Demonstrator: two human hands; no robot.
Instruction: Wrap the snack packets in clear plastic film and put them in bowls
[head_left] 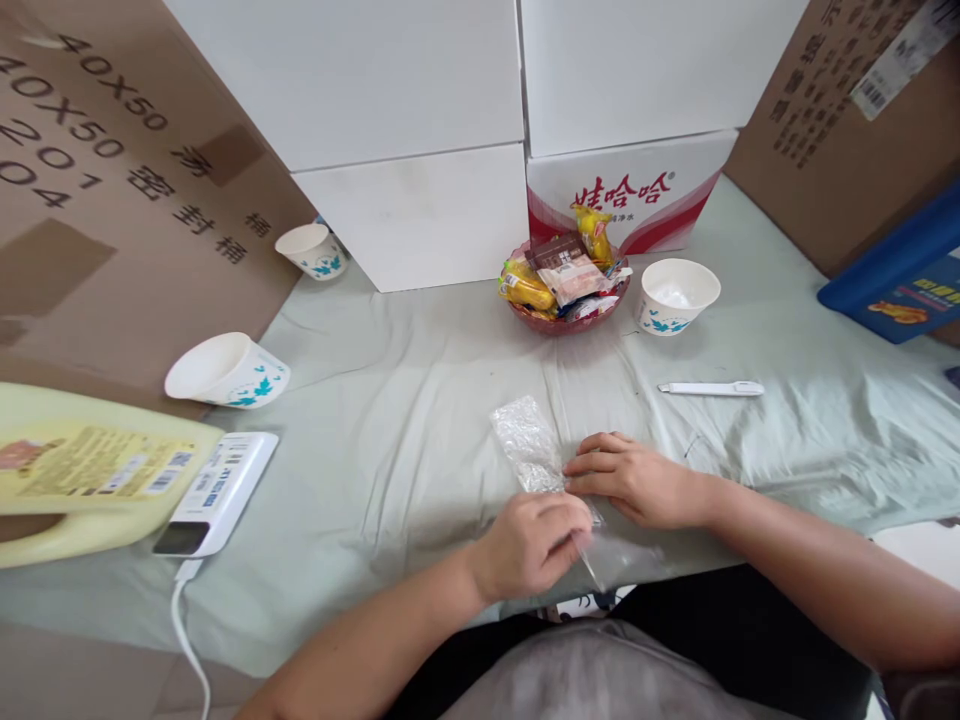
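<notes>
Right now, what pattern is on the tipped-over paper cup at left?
White cup with teal leaf or butterfly prints near the rim; head view shows it.

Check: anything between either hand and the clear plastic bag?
Nothing visible. The left hand pinches the bag at its near end and the right hand presses fingers on it beside that. Pen and snack bowl lie farther back, apart.

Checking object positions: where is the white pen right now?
In the head view, the white pen lies right of centre on the cloth, below the paper bowl.
</notes>
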